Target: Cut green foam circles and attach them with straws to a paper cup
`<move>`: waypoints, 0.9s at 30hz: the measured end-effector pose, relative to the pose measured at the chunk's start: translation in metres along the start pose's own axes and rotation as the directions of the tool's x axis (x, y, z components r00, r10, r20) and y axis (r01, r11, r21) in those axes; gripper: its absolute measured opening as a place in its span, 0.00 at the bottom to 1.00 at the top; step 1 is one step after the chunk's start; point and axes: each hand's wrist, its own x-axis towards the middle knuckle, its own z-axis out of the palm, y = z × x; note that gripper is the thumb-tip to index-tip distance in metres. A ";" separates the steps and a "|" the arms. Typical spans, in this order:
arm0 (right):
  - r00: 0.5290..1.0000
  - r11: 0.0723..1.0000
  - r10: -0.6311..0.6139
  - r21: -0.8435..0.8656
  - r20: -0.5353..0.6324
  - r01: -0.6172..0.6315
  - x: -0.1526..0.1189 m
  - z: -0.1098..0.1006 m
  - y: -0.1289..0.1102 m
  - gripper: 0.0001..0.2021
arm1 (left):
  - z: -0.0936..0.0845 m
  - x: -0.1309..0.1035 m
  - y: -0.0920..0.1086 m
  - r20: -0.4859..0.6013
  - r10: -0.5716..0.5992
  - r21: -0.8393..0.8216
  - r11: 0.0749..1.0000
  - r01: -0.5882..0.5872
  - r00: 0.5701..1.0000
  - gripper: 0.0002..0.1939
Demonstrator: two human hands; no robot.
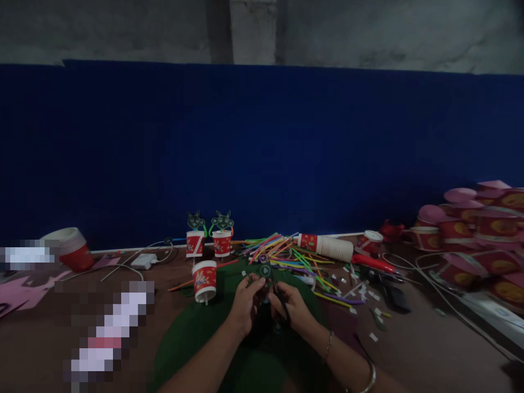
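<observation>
My left hand [244, 307] is closed, pinching a small dark green paper cutout [265, 271] with a pale round outline. Beside it, my right hand [298, 312] has its fingers through the handles of black scissors [281, 307], whose blades point up and away near the cutout. Both hands are over a dark green sheet or cloth [196, 344]. To the left of my hands, a red and white paper cup [204, 284] is upside down. Behind it stand two decorated paper cups [222, 243], each topped by dark animal-face cutouts [224, 220].
Several coloured sticks [282, 250] lie heaped behind my hands, next to a stack of cups [333, 248] on its side. White scraps [373, 295] and a red-handled tool [379, 263] are on the right. Piled pink-and-red cups [491, 229], cables and a white adapter [144, 261] flank the area.
</observation>
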 end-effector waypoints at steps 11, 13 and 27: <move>1.000 1.000 -0.019 0.004 0.010 0.019 0.000 -0.001 0.003 0.17 | -0.001 0.002 0.001 -0.021 -0.003 -0.006 1.000 0.003 1.000 0.16; 1.000 1.000 -0.015 0.008 0.013 0.014 0.001 -0.001 0.004 0.17 | -0.001 0.002 0.002 -0.032 0.000 -0.019 1.000 -0.001 0.999 0.17; 0.999 0.999 0.036 0.012 0.021 -0.037 0.002 0.000 0.009 0.18 | -0.002 0.004 -0.004 -0.090 0.045 0.018 0.999 -0.043 0.995 0.16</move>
